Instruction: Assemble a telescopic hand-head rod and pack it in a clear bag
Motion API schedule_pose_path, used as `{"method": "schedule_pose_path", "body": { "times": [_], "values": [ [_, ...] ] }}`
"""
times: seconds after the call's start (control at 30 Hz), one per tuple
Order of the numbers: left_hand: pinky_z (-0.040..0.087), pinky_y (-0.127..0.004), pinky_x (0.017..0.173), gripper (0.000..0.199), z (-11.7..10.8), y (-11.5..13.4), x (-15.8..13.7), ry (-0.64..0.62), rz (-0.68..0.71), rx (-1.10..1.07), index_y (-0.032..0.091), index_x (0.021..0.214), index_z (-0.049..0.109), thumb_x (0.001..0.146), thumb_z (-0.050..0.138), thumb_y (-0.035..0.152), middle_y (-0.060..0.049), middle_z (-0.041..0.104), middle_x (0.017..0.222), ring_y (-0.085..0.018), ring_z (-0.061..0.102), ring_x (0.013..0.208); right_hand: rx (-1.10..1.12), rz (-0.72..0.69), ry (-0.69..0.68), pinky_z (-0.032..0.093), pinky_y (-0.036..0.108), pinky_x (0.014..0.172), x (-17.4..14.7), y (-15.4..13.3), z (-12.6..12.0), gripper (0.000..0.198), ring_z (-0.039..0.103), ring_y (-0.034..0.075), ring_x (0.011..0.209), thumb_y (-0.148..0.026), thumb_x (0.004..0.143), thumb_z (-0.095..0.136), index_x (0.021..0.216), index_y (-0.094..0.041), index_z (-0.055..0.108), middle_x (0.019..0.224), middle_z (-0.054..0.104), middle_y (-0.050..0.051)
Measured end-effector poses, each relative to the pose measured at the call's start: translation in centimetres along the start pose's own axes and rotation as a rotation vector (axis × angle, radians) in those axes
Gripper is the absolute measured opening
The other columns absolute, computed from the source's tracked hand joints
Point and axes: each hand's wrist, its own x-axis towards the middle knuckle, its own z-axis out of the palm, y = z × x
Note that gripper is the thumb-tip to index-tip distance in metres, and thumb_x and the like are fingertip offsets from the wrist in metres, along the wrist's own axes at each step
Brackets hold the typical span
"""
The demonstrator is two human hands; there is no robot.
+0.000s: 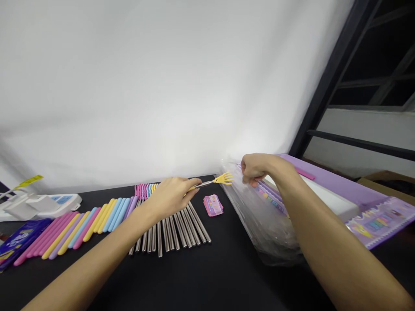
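Left hand point(171, 196): grip closed around the shaft of a yellow claw-headed back scratcher point(214, 181), fingers wrapped near the handle end, claw pointing right toward the plastic packaging.

Right hand point(254, 169): fingers pinched together on the edge of a clear plastic bag point(259, 216) that lies over a purple printed display card point(376, 218). The claw head sits just beside the bag's opening, near the right hand but apart from it.

Under and behind the left hand: a row of steel telescopic shafts point(175, 231) laid side by side on the black surface point(210, 276). Left of those, a fan of pastel handles point(78, 226) in pink, yellow, blue and lilac, touching one another. A small pink card packet point(213, 205) lies between the shafts and the bag.

Far left: white boxes point(42, 205) and a dark blue packet point(17, 242).

Progress, as judged: one scratcher in hand at the bag mouth, many pieces on the surface unpacked; most work appears left.
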Motion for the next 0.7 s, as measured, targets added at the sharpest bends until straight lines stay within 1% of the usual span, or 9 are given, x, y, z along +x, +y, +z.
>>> {"method": "schedule_pose_path", "body": {
  "times": [0.1, 0.17, 0.23, 0.3, 0.4, 0.47, 0.53, 0.63, 0.7],
  "values": [
    [0.045, -0.029, 0.068, 0.032, -0.3, -0.1, -0.1, 0.011, -0.007, -0.014, 0.025, 0.121, 0.058, 0.096, 0.040, 0.032, -0.005, 0.071, 0.099, -0.021, 0.067, 0.083, -0.015, -0.008, 0.064, 0.041, 0.029, 0.053, -0.3, 0.3, -0.5, 0.011, 0.058, 0.018, 0.057, -0.008, 0.056, 0.061, 0.056, -0.018, 0.058, 0.056, 0.065, 0.003],
    [0.045, -0.029, 0.068, 0.032, -0.6, -0.3, -0.2, 0.012, -0.008, -0.029, 0.025, 0.120, 0.059, 0.096, 0.041, 0.031, -0.005, 0.071, 0.099, -0.020, 0.067, 0.084, -0.003, -0.013, 0.134, 0.042, 0.030, 0.054, -0.8, 0.4, -1.2, 0.014, 0.061, 0.021, 0.060, -0.008, 0.055, 0.061, 0.065, -0.018, 0.064, 0.055, 0.065, 0.003],
    [0.044, -0.028, 0.067, 0.030, -1.2, -0.7, -0.3, 0.002, -0.014, -0.069, 0.025, 0.118, 0.061, 0.095, 0.042, 0.032, -0.004, 0.071, 0.095, -0.019, 0.065, 0.080, 0.054, -0.046, 0.205, 0.044, 0.031, 0.057, -1.3, 0.5, -1.8, 0.025, 0.063, 0.022, 0.065, -0.013, 0.057, 0.064, 0.080, -0.019, 0.069, 0.060, 0.067, 0.003],
    [0.043, -0.026, 0.063, 0.030, -2.1, -1.3, -0.4, -0.019, -0.025, -0.141, 0.025, 0.115, 0.062, 0.093, 0.044, 0.033, -0.003, 0.070, 0.086, -0.016, 0.063, 0.072, 0.147, -0.111, 0.264, 0.046, 0.032, 0.060, -1.8, 0.3, -2.3, 0.027, 0.064, 0.022, 0.070, -0.021, 0.062, 0.066, 0.089, -0.020, 0.071, 0.068, 0.070, 0.003],
    [0.039, -0.023, 0.056, 0.031, -3.7, -2.6, -0.8, -0.081, -0.067, -0.274, 0.022, 0.112, 0.063, 0.092, 0.043, 0.036, -0.001, 0.065, 0.068, -0.012, 0.056, 0.057, 0.315, -0.230, 0.314, 0.048, 0.034, 0.062, -2.3, -0.3, -2.4, 0.016, 0.064, 0.025, 0.076, -0.030, 0.067, 0.067, 0.080, -0.021, 0.072, 0.076, 0.071, 0.006],
    [0.037, -0.023, 0.051, 0.033, -4.7, -3.5, -1.2, -0.131, -0.102, -0.348, 0.020, 0.110, 0.064, 0.091, 0.044, 0.038, 0.000, 0.061, 0.061, -0.011, 0.053, 0.051, 0.469, -0.316, 0.274, 0.052, 0.034, 0.068, -2.5, -1.0, -2.0, 0.012, 0.065, 0.026, 0.085, -0.030, 0.069, 0.069, 0.075, -0.020, 0.071, 0.086, 0.071, 0.008],
    [0.035, -0.022, 0.049, 0.034, -5.4, -4.4, -1.6, -0.170, -0.134, -0.395, 0.018, 0.108, 0.065, 0.089, 0.047, 0.040, 0.001, 0.059, 0.059, -0.010, 0.051, 0.050, 0.631, -0.388, 0.142, 0.056, 0.034, 0.076, -2.6, -1.8, -1.4, 0.012, 0.065, 0.026, 0.094, -0.028, 0.069, 0.071, 0.076, -0.019, 0.068, 0.094, 0.071, 0.010],
    [0.035, -0.022, 0.050, 0.033, -6.0, -5.4, -2.1, -0.176, -0.194, -0.421, 0.019, 0.108, 0.065, 0.087, 0.050, 0.040, 0.000, 0.062, 0.065, -0.011, 0.053, 0.054, 0.795, -0.439, -0.074, 0.057, 0.035, 0.083, -2.4, -2.7, -0.6, 0.015, 0.067, 0.025, 0.095, -0.025, 0.073, 0.069, 0.083, -0.018, 0.061, 0.093, 0.071, 0.011],
    [0.036, -0.022, 0.051, 0.033, -6.1, -5.9, -2.3, -0.165, -0.223, -0.416, 0.020, 0.108, 0.065, 0.087, 0.050, 0.040, -0.001, 0.065, 0.070, -0.012, 0.055, 0.057, 0.858, -0.459, -0.143, 0.057, 0.037, 0.084, -2.0, -3.2, -0.1, 0.017, 0.067, 0.024, 0.094, -0.026, 0.077, 0.068, 0.085, -0.019, 0.055, 0.092, 0.071, 0.010]
  ]
}}
